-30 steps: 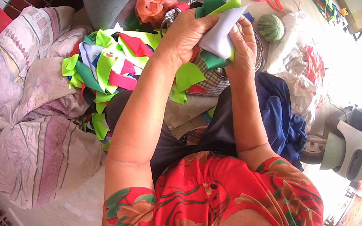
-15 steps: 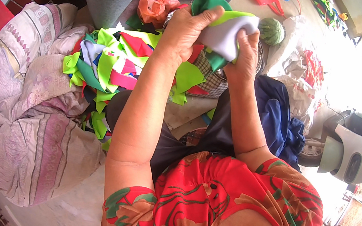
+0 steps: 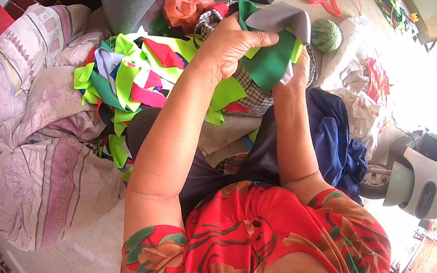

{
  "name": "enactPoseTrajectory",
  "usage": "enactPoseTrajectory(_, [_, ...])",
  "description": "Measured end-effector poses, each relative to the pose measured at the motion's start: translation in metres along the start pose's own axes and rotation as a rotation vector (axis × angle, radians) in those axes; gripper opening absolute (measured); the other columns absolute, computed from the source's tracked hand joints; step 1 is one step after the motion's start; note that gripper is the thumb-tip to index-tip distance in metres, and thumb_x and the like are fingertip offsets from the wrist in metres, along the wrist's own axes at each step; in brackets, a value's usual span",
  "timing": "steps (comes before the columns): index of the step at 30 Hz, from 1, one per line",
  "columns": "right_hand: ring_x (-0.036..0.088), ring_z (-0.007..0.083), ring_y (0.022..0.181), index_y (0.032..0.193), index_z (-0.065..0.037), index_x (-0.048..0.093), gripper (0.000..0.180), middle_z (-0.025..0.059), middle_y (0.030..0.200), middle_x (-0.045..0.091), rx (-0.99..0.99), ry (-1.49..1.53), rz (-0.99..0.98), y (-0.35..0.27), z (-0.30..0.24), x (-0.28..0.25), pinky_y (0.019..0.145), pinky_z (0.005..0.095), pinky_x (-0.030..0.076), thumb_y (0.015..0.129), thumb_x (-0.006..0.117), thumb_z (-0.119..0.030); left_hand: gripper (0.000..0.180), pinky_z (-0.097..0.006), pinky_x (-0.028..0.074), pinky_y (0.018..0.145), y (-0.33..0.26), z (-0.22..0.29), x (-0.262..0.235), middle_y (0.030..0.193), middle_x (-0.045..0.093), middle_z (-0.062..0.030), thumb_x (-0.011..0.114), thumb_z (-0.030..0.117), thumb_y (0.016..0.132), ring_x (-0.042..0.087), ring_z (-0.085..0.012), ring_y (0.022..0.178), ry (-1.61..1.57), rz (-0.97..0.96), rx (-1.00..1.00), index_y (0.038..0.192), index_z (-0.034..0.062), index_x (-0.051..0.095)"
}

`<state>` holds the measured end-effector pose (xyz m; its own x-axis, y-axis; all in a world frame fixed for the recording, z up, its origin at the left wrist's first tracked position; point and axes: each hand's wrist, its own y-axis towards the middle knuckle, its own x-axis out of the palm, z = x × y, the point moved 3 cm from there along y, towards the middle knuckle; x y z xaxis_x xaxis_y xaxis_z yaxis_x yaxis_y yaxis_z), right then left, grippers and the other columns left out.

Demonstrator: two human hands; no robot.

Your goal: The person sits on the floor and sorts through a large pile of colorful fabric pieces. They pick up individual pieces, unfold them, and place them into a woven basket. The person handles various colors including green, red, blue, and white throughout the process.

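Fabric scraps (image 3: 273,62) in green, grey and lime are stretched between my two hands, above a checkered cloth container (image 3: 252,95). My left hand (image 3: 229,47) pinches their left side, thumb pointing right across the green cloth. At their right edge my right hand (image 3: 296,73) is closed on the same scraps, its fingers partly hidden behind them. Left of my left forearm lies a heap of lime, green, red and grey fabric scraps (image 3: 132,78). One lime scrap (image 3: 226,94) hangs over the container's near left side.
Big patterned cloth bundles (image 3: 42,162) fill the left. Behind the heap stand a grey bucket (image 3: 128,6) and an orange plastic bag (image 3: 186,4). A watermelon (image 3: 326,35) lies right of my hands, near white plastic sacks (image 3: 353,89). A scooter (image 3: 418,177) stands at the right.
The scraps have turned over in my hands: the green face now shows in front, with grey folded on top. My right hand has dropped slightly and its fingers have gone behind the cloth.
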<state>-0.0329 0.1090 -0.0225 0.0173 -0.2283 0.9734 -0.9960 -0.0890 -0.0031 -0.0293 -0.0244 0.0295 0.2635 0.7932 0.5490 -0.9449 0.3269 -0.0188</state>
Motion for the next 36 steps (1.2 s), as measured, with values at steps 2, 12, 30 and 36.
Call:
enactPoseTrajectory(2, [0.059, 0.0236, 0.101, 0.120, -0.006, 0.051, 0.031, 0.0098, 0.112, 0.059, -0.150, -0.189, 0.092, -0.001, 0.000, 0.007, 0.090, 0.0384, 0.047, 0.092, 0.052, -0.019, 0.040, -0.029, 0.050, 0.081, -0.001, 0.001, 0.000, 0.102, 0.063, -0.0066, 0.069, -0.003, 0.075, 0.061, -0.0168, 0.092, -0.006, 0.039, -0.037, 0.112, 0.0012, 0.056])
enactPoseTrajectory(12, [0.062, 0.0230, 0.083, 0.112, -0.005, 0.052, 0.027, 0.0112, 0.102, 0.060, -0.252, -0.082, -0.230, 0.010, -0.086, 0.060, 0.070, 0.0339, 0.052, 0.093, 0.053, -0.023, 0.034, -0.032, 0.055, 0.072, -0.004, 0.015, -0.007, 0.094, 0.066, -0.0083, 0.066, -0.006, 0.074, 0.065, -0.0181, 0.080, 0.060, 0.222, -0.056, 0.106, 0.0006, 0.059])
enactPoseTrajectory(30, [0.056, 0.0107, 0.088, 0.099, -0.003, 0.054, 0.025, 0.0039, 0.095, 0.060, -0.327, -0.941, -0.005, -0.028, -0.003, 0.041, 0.082, 0.0244, 0.045, 0.078, 0.068, 0.001, 0.031, -0.026, 0.050, 0.076, -0.004, 0.013, 0.006, 0.100, 0.063, -0.0029, 0.068, 0.008, 0.081, 0.060, -0.0112, 0.087, 0.100, 0.060, 0.124, 0.109, 0.0031, 0.058])
enactPoseTrajectory(36, [0.061, 0.0202, 0.096, 0.101, -0.007, 0.055, 0.018, 0.0088, 0.105, 0.062, -0.104, -0.643, -0.110, -0.030, -0.009, 0.027, 0.084, 0.0343, 0.052, 0.085, 0.062, -0.006, 0.030, -0.027, 0.050, 0.079, -0.001, 0.006, 0.002, 0.102, 0.063, -0.0029, 0.064, 0.004, 0.083, 0.060, -0.0114, 0.091, -0.121, 0.121, 0.197, 0.112, 0.0043, 0.057])
